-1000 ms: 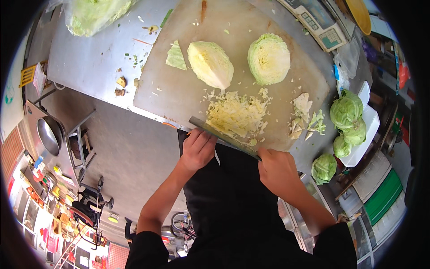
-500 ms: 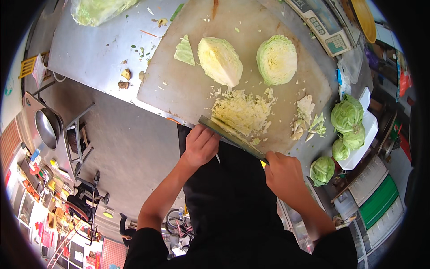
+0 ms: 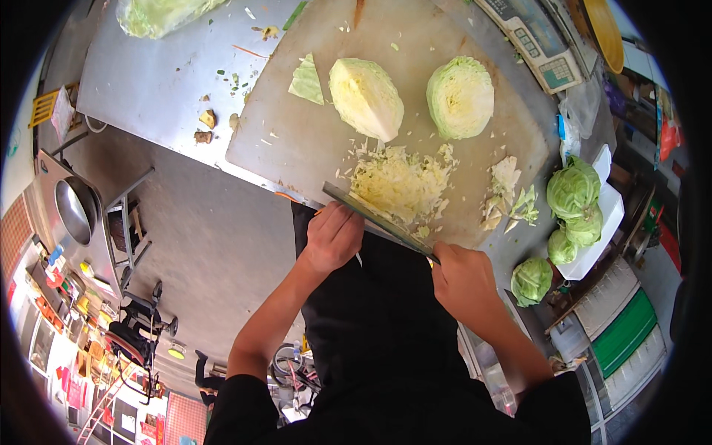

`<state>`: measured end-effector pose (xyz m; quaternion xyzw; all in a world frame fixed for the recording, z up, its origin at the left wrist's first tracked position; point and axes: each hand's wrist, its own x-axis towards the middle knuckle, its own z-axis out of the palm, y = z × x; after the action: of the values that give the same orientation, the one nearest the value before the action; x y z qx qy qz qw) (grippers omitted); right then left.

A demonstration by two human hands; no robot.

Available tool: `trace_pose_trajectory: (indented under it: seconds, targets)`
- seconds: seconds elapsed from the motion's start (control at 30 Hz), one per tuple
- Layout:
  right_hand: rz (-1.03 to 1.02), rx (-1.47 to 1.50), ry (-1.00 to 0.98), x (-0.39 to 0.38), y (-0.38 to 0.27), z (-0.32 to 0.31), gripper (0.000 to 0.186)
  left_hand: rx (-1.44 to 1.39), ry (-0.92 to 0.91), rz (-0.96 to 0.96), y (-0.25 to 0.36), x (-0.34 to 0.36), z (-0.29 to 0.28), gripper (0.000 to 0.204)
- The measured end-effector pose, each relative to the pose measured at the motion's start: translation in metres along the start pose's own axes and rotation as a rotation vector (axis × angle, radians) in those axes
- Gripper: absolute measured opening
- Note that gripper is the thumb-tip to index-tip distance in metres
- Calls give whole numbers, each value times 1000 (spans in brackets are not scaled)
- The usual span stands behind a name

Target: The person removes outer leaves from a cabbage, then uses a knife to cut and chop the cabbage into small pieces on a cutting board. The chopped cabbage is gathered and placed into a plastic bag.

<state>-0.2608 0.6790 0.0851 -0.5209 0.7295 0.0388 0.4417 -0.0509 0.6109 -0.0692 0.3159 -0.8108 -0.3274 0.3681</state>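
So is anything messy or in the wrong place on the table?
Yes, a bit: some brown scraps and green bits lie scattered on the metal table, off the cutting board, away from the shredded cabbage.

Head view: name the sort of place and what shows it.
Probably a food preparation area, perhaps a shop's kitchen: a large cutting board bearing shredded cabbage, with a weighing scale beyond.
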Motion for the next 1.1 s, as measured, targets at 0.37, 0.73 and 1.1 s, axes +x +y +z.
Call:
trace_pose_trajectory:
  seconds: [0.37,0.73,1.1]
  targets:
    - [-53,117,97,36,-2,28,8,0,21,-36,-4,0,-2,25]
    - [-134,168,131,61,-6,51,11,59,-63,17,-4,-9,-7,25]
    - [-70,155,32,60,-6,47,9,79,-106,67,-6,-9,-11,28]
